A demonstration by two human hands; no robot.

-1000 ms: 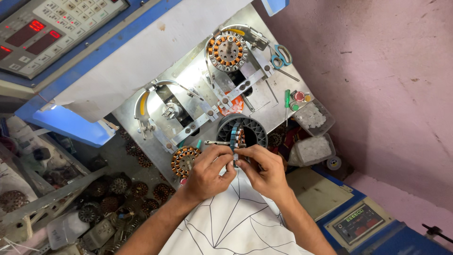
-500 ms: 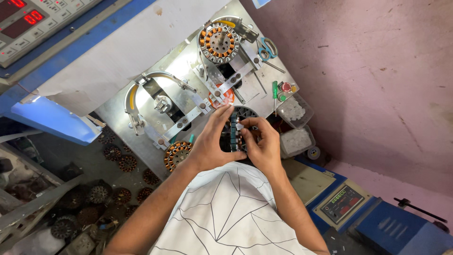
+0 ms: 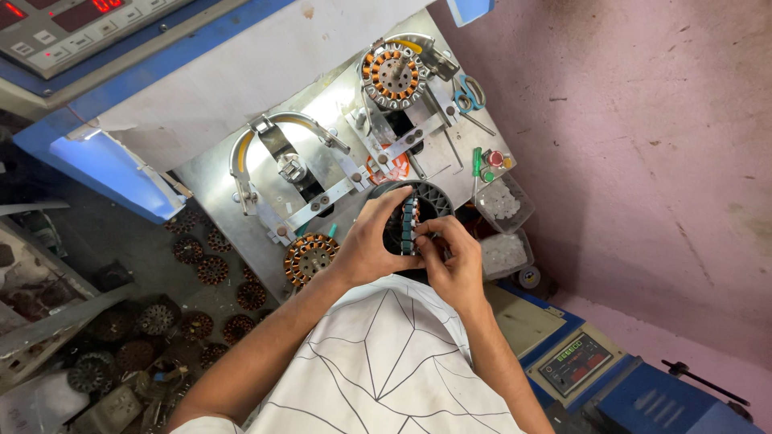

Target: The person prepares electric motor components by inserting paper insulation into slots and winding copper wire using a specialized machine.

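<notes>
Head view: two hands meet on one black ring-shaped stator (image 3: pixel 414 221), stood on edge at centre, its teal-lined rim facing up and running from twelve to six o'clock. The left hand (image 3: pixel 366 245) grips its nine o'clock side; the right hand (image 3: pixel 452 261) pinches the rim at five o'clock. Two copper-wound stators: one (image 3: pixel 393 75) on the machine at twelve, one (image 3: pixel 310 255) at nine. Two clear tubs (image 3: pixel 505 201) at three.
</notes>
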